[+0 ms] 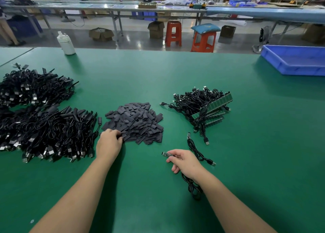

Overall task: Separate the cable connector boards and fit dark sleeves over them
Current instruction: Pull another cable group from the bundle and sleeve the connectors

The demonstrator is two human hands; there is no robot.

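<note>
Green table (228, 162): we see it fill the lower view, with every pile and both of our hands on it.
Finished cables (35, 113): the largest heap, black leads with dark ends, spread at 9 o'clock on the table.
Blue bin (297, 64): at 2 o'clock near the far table edge, well apart from the piles; we cannot tell what lies inside it.
Sleeve pile (135, 122): flat dark sleeves heaped just above centre, between the finished cables and the joined boards.
Joined boards (209, 108): green connector boards in unbroken rows with black cables tangled over them, at 1 o'clock from the sleeve pile.
White bottle (66, 42): upright at 11 o'clock by the far edge.
Left hand (109, 143): our fingers curl into the near-left edge of the sleeve pile, touching sleeves; we cannot tell whether one is truly pinched.
Right hand (184, 160): at 5 o'clock from the sleeve pile, thumb and forefinger clamped on a single board.
Loose cable (197, 150): lies just right of our right hand, its plug end toward 4 o'clock.
Single board (167, 154): small, pointing toward 9 o'clock from our fingertips; its black lead trails under the wrist toward 6 o'clock.
</note>
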